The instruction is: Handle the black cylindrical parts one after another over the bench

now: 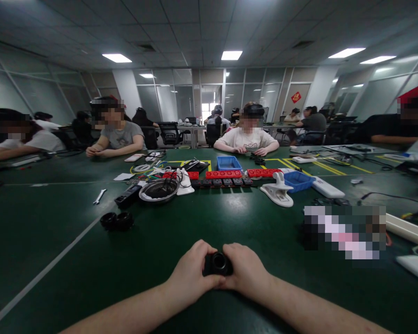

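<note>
Both my hands meet low in the middle of the head view, closed round a small black part with a round, ring-like opening (219, 262). My left hand (194, 269) grips its left side, the thumb lying along the near edge. From the right, my right hand (245, 266) holds the other side. The ring faces up toward me; fingers cover most of the body, and its exact kind is unclear. Farther left on the green table (153, 260) lie black round parts (116, 221), side by side and touching nothing of mine.
Beyond my hands stand a metal bowl (159, 190), red-and-black power strips (226, 178), a white clamp base (277, 190) and blue bins (229, 163). A wrench (99, 196) lies at left. Cables and white devices (416, 266) crowd the right. A co-worker (248, 132) sits opposite.
</note>
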`<state>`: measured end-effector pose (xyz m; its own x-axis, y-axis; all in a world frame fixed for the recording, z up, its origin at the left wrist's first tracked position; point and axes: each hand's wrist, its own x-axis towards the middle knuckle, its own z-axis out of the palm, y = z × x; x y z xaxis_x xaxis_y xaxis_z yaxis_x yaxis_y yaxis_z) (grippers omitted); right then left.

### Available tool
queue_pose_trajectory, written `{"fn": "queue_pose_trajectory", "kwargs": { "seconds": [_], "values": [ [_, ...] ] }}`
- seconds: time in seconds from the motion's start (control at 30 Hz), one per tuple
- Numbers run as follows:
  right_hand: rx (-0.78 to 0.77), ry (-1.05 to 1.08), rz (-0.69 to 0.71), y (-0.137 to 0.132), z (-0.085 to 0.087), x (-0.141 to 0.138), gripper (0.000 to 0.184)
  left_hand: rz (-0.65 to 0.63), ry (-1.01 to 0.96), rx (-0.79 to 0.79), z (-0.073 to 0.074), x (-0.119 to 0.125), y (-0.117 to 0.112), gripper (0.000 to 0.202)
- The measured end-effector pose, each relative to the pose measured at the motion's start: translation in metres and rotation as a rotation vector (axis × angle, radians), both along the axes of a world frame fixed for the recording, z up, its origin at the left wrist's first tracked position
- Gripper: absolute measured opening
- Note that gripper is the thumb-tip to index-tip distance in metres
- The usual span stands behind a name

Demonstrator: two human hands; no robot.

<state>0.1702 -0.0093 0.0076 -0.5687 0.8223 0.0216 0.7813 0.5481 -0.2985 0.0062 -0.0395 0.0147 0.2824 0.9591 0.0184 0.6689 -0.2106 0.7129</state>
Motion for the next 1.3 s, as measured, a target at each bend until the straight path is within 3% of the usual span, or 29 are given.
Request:
{"fn": "queue_pose_trajectory", "kwargs": {
  "seconds": [0.1,0.17,0.27,0.33,0.4,0.57,0.67,0.8,0.93,1.17,1.3],
  "values": [
    [0.045,-0.002,-0.004,-0.001,-0.001,0.000,0.052,0.037,0.039,0.018,0.001,0.000,0.001,0.033],
    [0.042,0.046,0.064,0.001,0.001,0.004,0.063,0.011,0.035,0.022,0.001,-0.003,0.004,0.036],
    [-0.010,0.173,0.181,0.003,0.007,0.012,0.090,-0.100,-0.023,0.061,-0.002,-0.011,0.009,0.059],
    [-0.029,0.246,0.153,0.002,0.011,0.015,0.098,-0.153,-0.024,0.128,-0.004,-0.014,0.011,0.078],
    [-0.014,0.267,0.088,0.000,0.013,0.013,0.090,-0.156,0.045,0.180,-0.006,-0.015,0.012,0.081],
    [-0.038,0.151,0.045,-0.009,0.013,-0.001,0.041,-0.153,0.265,0.189,-0.009,-0.008,0.009,0.037],
    [-0.010,0.297,0.047,-0.008,0.012,-0.001,0.032,-0.141,0.270,0.189,-0.008,-0.007,0.007,0.034],
    [-0.009,0.610,-0.025,0.005,0.004,0.009,0.035,-0.138,0.244,0.177,-0.006,-0.010,0.005,0.043],
    [-0.075,0.727,-0.129,0.021,-0.015,0.015,0.035,-0.142,0.188,0.157,-0.003,-0.012,0.005,0.047],
    [-0.113,0.666,-0.138,0.032,-0.030,0.014,0.030,-0.108,0.246,0.084,0.007,-0.013,0.008,0.041],
    [-0.108,0.574,-0.135,0.027,-0.029,0.013,0.050,-0.034,0.296,0.023,0.014,-0.032,0.012,0.039]
  ]
}}
